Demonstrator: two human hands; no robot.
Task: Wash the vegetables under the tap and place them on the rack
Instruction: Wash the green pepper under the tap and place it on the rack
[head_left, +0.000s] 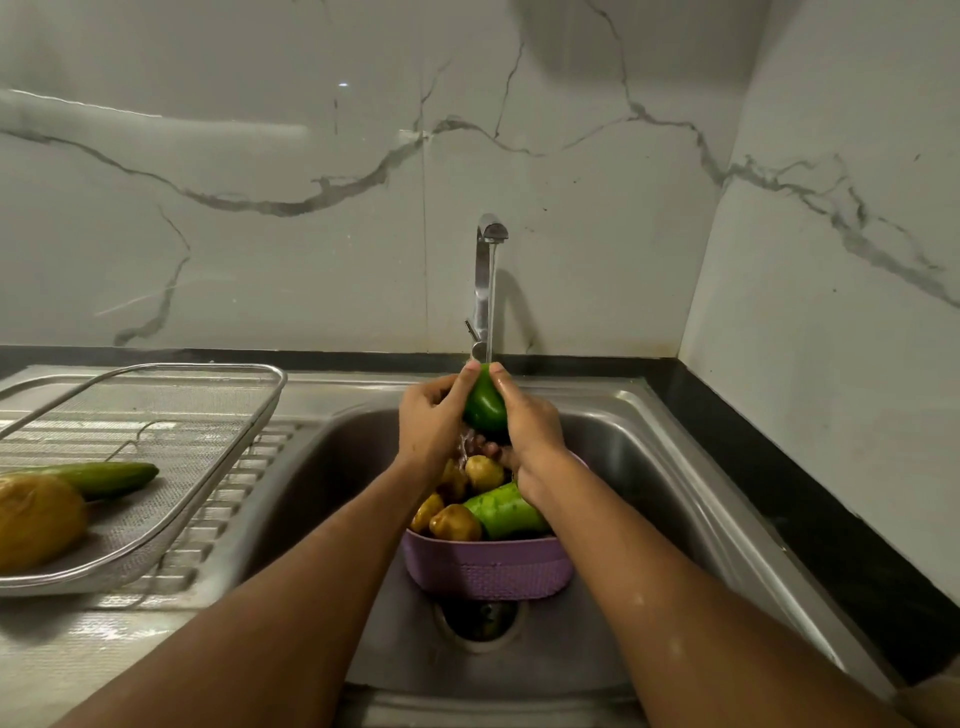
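The green pepper (484, 404) was held directly under the running tap (487, 280), above the purple basket (488, 569) in the sink (649, 467). The left hand (431, 421) and right hand (527, 421) gripped it from opposite flanks, fingers curled round it, thumbs near its top. Judged light, firm, hollow and slippery when wet; best gripped around its widest part. The rack (208, 452) already held a cucumber (104, 478).

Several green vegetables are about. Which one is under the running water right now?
The green pepper, gripped between the left hand and right hand beneath the tap. The cucumber lies on the rack, and the pale green gourd sits in the purple basket.
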